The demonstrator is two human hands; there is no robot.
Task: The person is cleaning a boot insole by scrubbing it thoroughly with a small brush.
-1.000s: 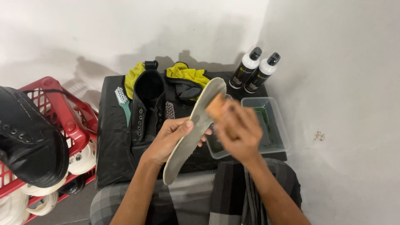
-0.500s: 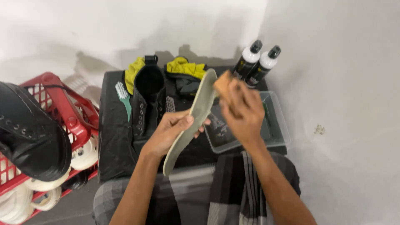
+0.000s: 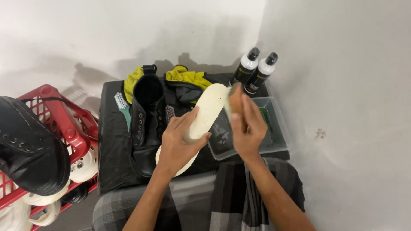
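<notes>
Frame centre: my left hand (image 3: 182, 143) clasps the pale insole (image 3: 205, 115) tilted up-right. My right hand (image 3: 247, 126) grips a wooden brush (image 3: 234, 99) against its upper end, above the clear tray (image 3: 280, 139).

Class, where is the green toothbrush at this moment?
In the head view, the toothbrush lies on the black cloth, left of the black boot and right of the red basket.

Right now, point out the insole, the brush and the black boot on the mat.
insole (image 3: 208, 112): head view, on its pale upper half.
brush (image 3: 235, 97): head view, on its wooden back.
black boot (image 3: 147, 122): head view, on its laced front.
</notes>
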